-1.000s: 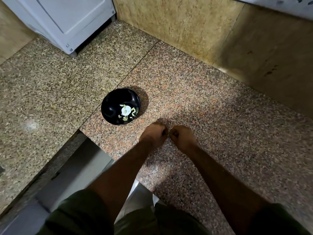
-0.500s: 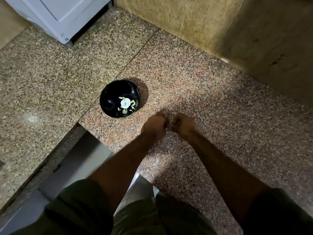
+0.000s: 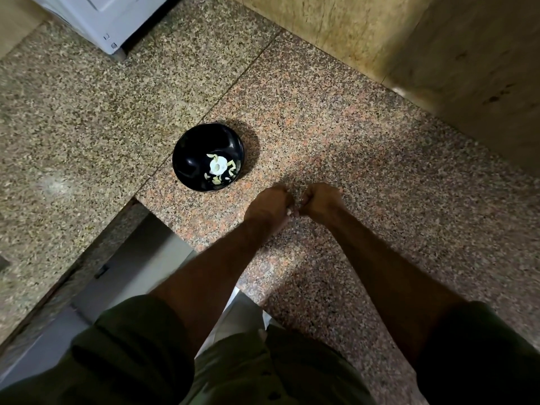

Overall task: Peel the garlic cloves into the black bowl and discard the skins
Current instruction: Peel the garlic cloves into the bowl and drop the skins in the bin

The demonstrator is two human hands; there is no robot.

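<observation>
I see the desk (image 3: 336, 135) filling most of the frame, a speckled granite slab with a seam running from the upper middle down toward the lower left, where a darker gap opens below its edge. Along the upper right of the frame stands a tan wall (image 3: 365, 33). In the upper left corner sits the corner of a white appliance (image 3: 99, 19), resting on the desk. At the bottom of the frame I see the person's olive-green sleeves (image 3: 131, 340) and both bare forearms reaching up toward the centre.

The bowl (image 3: 193, 147), black and glossy, sits on the desk left of centre, just on the seam. Inside it, toward its lower right, lie pale garlic pieces (image 3: 217, 166); I cannot tell cloves from skins there.

The left hand (image 3: 270, 204) and the right hand (image 3: 320, 201) are held close together just right of centre, below and to the right of the bowl and well clear of it. Both are curled, knuckles toward me. Between them a small pale clove (image 3: 289, 212) shows, and the left fingers are closed on it. The right fingers are bent inward right beside it; I cannot tell whether they grip it too.
</observation>
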